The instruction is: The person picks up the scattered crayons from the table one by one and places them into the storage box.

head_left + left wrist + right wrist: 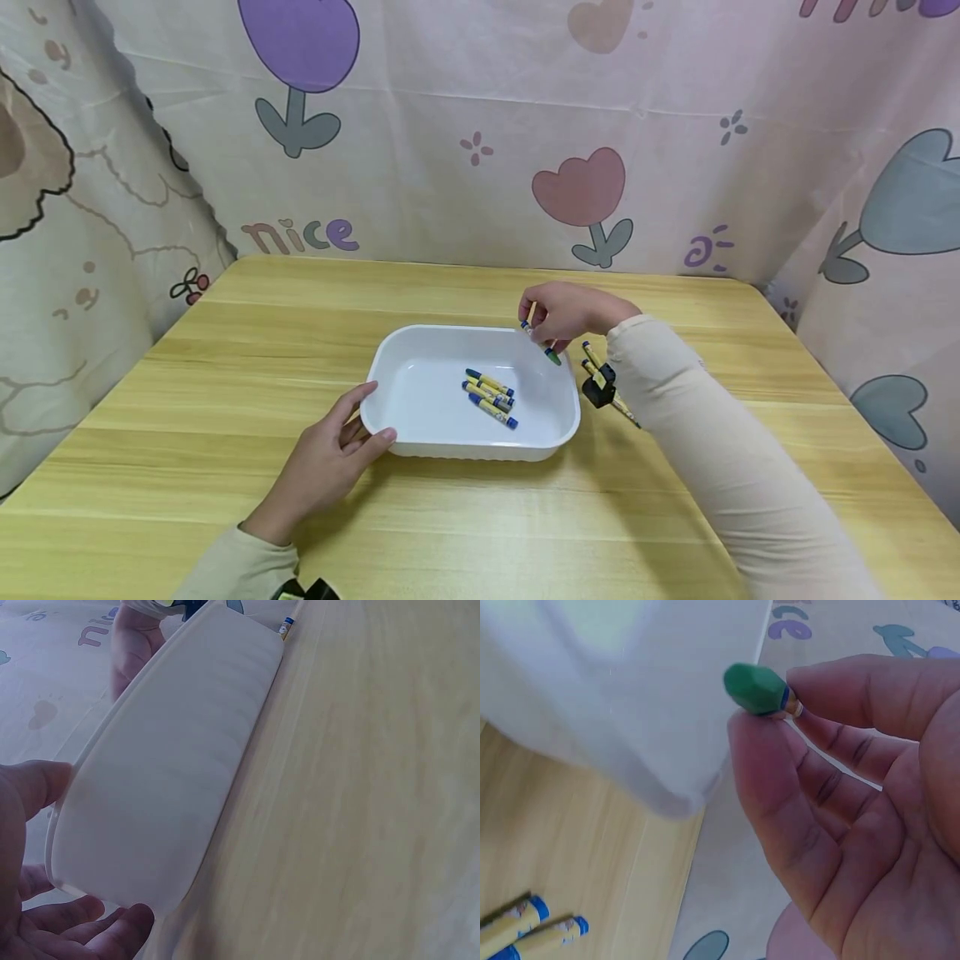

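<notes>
Over the right rim of a white plastic tray [435, 358], my right hand [566, 310] pinches a crayon with a green tip [553, 357] between thumb and fingertips. In the right wrist view the green end of this crayon [756, 689] sticks out past the fingertips. My left hand [330, 454] holds the tray's near left corner, thumb at the rim and fingers against the side wall, as the left wrist view shows. Several crayons [491, 400] with yellow wrappers and blue ends lie side by side on the tray's floor.
To the right of the tray, more yellow-wrapped crayons [590, 354] lie on the wooden table [225, 400], partly covered by my right wrist and the black camera mount [598, 388]. A printed cloth [450, 83] hangs behind the table and along both sides.
</notes>
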A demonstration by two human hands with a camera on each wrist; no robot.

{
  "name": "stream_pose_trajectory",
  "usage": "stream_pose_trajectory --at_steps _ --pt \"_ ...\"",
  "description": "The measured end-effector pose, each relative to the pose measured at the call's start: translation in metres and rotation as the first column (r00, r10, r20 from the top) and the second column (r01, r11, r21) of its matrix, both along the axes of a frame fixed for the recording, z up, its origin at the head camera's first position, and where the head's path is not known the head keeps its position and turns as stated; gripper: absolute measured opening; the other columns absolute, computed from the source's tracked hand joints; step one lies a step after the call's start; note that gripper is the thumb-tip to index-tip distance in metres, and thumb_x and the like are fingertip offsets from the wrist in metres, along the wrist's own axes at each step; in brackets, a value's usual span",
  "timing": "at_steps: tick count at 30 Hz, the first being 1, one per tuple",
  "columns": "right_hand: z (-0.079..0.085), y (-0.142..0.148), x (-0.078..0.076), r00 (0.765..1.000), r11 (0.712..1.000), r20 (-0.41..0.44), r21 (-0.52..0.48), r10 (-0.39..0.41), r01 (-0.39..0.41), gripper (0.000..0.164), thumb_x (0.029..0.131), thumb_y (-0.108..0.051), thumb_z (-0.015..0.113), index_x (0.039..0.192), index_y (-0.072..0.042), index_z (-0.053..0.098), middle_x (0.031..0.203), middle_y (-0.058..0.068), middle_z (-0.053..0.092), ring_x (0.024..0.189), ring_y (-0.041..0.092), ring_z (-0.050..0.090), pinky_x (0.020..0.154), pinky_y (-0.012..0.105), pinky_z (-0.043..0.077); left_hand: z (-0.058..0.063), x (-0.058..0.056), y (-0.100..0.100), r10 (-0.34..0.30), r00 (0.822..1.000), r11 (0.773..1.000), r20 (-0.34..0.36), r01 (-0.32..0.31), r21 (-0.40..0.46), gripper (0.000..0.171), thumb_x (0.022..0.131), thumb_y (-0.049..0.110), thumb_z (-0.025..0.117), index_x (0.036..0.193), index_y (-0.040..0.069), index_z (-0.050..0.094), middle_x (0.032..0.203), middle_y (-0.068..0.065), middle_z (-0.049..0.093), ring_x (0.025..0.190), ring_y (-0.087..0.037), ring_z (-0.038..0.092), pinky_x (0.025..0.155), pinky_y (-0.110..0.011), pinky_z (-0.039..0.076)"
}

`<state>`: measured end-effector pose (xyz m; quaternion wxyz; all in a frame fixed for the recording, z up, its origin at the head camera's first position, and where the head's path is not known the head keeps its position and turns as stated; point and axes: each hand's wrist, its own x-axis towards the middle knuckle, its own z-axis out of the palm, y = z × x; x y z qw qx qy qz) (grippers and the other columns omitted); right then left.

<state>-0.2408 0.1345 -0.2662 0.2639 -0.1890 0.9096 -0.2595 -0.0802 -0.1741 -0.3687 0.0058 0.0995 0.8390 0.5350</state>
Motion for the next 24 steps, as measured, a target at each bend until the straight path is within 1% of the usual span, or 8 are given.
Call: stream_pose_trajectory --at_steps 4,8,17,24 --pt "-0.002 -0.008 0.000 1.000 1.000 0.011 0.005 0.002 -0.002 0.027 0.091 -0.002 0.064 0.116 -0.003 0.053 0.099 0.014 0.055 0.082 0.024 0.062 0.066 0.030 0.061 0.000 0.000 0.000 0.001 1.000 1.000 -0.005 -0.001 -0.013 0.067 0.095 0.027 0.066 0.149 0.005 0.033 0.152 -0.023 0.031 0.129 -0.033 0.045 0.093 -0.032 0.051" --pt "-0.004 -0.016 0.002 1.000 1.000 0.025 0.011 0.007 -0.007 0.028 0.091 -0.002 0.064 0.117 -0.004 0.054 0.100 0.014 0.055 0.083 0.024 0.061 0.066 0.030 0.061 0.000 0.000 0.000 0.000 1.000 1.000 -0.004 0.000 -0.015 0.067 0.095 0.027 0.066 0.149 0.005 0.033 0.152 -0.023 0.031 0.128 -0.033 0.046 0.093 -0.033 0.051" --pt "-0.007 -0.030 0.005 0.998 0.998 0.021 0.032 0.062 -0.063 0.029 0.091 -0.003 0.064 0.119 -0.004 0.055 0.101 0.013 0.053 0.085 0.023 0.060 0.067 0.028 0.061 0.000 0.001 0.000 -0.004 1.000 1.000 0.005 0.004 0.005 0.068 0.095 0.027 0.066 0.149 0.006 0.032 0.151 -0.024 0.032 0.128 -0.033 0.046 0.092 -0.032 0.052" --pt "-0.010 -0.037 0.005 0.996 0.995 0.014 0.043 0.093 -0.094 0.029 0.090 -0.003 0.064 0.117 -0.007 0.056 0.099 0.012 0.054 0.084 0.022 0.060 0.068 0.027 0.060 0.000 0.001 0.000 0.003 1.000 1.000 -0.014 -0.003 -0.016 0.066 0.095 0.028 0.066 0.148 0.006 0.033 0.149 -0.026 0.035 0.126 -0.033 0.048 0.092 -0.033 0.053"
